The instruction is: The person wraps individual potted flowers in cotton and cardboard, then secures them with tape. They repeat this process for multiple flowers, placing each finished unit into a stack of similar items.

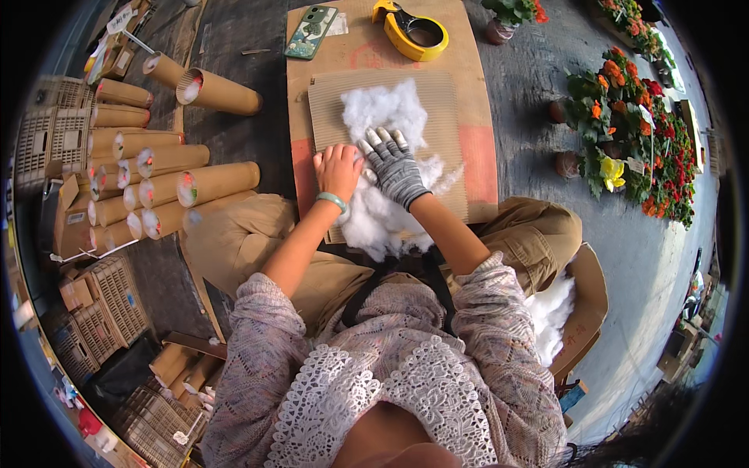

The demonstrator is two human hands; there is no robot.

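A sheet of corrugated cardboard [327, 111] lies before me with loose white fibre stuffing [383, 108] spread along its middle. My left hand [338, 169], bare with a pale green bangle at the wrist, rests at the left edge of the stuffing with its fingers bent. Whether it pinches any fibre is hidden. My right hand [393, 167] wears a grey striped knit glove with whitish fingertips. It lies palm down on the stuffing, fingers a little apart, close beside the left hand. More stuffing bulges out below both hands towards my lap.
Under the sheet is a larger cardboard surface [477, 99], carrying a phone [311, 32] and a yellow tape dispenser [412, 32]. Stacked cardboard tubes [222, 178] fill the left, near plastic crates [111, 298]. Potted flowers [632, 128] stand right. A carton [585, 292] of stuffing sits by my right knee.
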